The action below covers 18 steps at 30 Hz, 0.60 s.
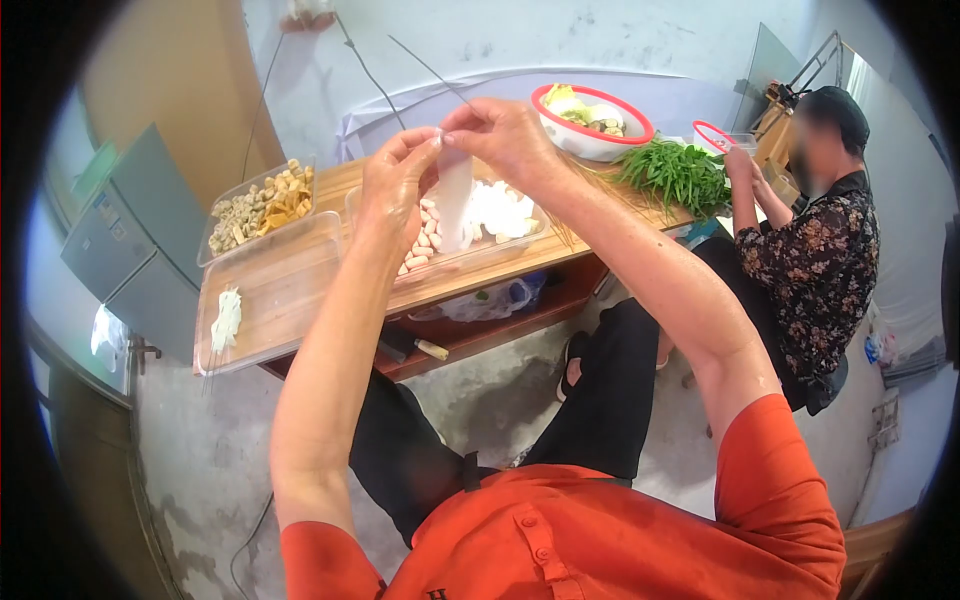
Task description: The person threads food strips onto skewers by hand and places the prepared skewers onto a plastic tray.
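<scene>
Both my hands are raised over the wooden table, close together. A limp, whitish translucent piece [456, 195] hangs between them. My left hand [397, 178] pinches its upper edge, and the fingers of my right hand [500, 138] are closed on the same edge. Below them is a clear plastic tray [470, 262] with pinkish-white oval pieces [424, 235] on its left side and white pieces [503, 208] on its right. To the left, a shallower clear tray [275, 290] holds a small pile of white strips on thin skewers [227, 320].
A tray of tan and yellow pieces [262, 208] stands at the back left. A red-rimmed bowl [597, 143] and green leaves [675, 178] are at the back right. A co-worker [815, 250] sits at the right, hands raised. Below is a shelf [500, 322] with bags.
</scene>
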Available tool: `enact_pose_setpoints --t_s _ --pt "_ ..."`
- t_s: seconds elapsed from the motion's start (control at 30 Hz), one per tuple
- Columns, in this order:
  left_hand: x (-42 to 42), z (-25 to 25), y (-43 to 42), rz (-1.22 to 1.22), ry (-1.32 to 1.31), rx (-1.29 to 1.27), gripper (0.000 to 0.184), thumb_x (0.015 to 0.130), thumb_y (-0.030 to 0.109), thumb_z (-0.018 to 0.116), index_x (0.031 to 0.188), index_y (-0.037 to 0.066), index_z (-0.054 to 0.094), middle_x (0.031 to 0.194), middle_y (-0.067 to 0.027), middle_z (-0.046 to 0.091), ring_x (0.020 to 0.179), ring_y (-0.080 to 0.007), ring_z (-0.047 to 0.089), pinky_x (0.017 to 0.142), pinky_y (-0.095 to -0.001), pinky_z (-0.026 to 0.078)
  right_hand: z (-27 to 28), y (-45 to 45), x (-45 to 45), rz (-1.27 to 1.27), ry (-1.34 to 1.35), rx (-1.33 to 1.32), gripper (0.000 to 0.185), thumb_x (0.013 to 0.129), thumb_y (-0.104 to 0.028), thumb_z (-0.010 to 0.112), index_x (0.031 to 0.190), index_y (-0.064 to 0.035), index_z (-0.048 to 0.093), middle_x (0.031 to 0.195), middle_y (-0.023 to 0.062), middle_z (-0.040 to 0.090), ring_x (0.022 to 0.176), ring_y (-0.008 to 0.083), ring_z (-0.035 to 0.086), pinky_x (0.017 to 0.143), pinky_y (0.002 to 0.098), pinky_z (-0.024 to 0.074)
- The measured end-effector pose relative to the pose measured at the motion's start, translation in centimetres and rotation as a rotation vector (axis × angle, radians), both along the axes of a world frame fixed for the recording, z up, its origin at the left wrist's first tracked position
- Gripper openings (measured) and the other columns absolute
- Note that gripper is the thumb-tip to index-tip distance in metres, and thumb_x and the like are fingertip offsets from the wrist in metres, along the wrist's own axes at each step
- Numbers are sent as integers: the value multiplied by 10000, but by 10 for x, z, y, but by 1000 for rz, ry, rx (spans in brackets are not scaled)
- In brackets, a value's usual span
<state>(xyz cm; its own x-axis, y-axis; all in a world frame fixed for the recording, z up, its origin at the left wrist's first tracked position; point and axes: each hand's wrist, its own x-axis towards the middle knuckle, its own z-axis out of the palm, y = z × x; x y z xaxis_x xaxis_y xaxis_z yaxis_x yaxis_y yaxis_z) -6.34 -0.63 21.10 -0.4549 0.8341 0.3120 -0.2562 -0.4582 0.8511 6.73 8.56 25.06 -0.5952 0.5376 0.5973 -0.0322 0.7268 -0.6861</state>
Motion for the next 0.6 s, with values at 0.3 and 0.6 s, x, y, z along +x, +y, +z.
enact_pose_setpoints --t_s 0.3,0.6 --pt "2 -7 0 42 -29 -9 110 909 73 626 1010 36 599 963 -40 638 885 -132 606 828 -284 506 6 -15 4 -38 -50 6 99 785 -107 695 873 -66 714 811 84 706 780 160 669 715 297 532" --pt "4 -10 -3 41 -18 -1 124 902 89 646 1009 38 610 941 -27 644 863 -106 609 784 -260 503 4 -7 3 -25 -83 103 191 850 -166 678 986 -32 683 837 50 678 756 92 597 670 264 503"
